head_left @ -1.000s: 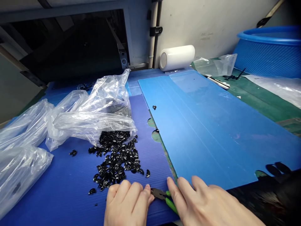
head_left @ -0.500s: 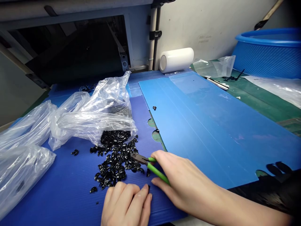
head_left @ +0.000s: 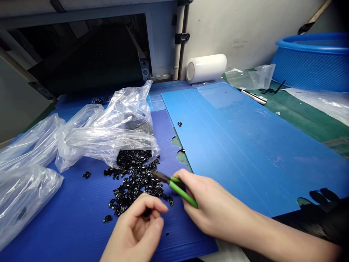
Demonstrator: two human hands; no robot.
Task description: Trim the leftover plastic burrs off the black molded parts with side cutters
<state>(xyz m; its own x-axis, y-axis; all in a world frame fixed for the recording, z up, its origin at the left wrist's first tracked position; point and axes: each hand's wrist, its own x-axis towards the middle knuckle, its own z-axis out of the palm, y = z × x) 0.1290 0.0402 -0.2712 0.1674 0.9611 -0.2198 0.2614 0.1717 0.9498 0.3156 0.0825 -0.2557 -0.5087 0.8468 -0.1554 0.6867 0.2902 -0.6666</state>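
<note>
My right hand (head_left: 207,203) is closed around green-handled cutting pliers (head_left: 183,193), whose dark jaws point left over the edge of a pile of small glossy black curved plastic pieces (head_left: 136,182). My left hand (head_left: 139,229) is turned on its side near the front of the pile, fingers curled in with thumb and fingertips close together. A small black piece (head_left: 147,213) shows inside those fingers, mostly hidden. On the dark blue sheet (head_left: 185,240), a tiny black scrap (head_left: 167,234) lies just right of my left hand.
Clear plastic bags (head_left: 109,134) lie behind and left of the pile, one holding more pieces. A light blue sheet (head_left: 231,145) spans the right, with a stray piece (head_left: 179,124) on it. Behind are a white roll (head_left: 206,68) and a blue basket (head_left: 311,63).
My left hand has lifted and turned from knuckles-up on the sheet to its side. A tiny scrap now shows right of it. The pliers have shifted slightly upward in view.
</note>
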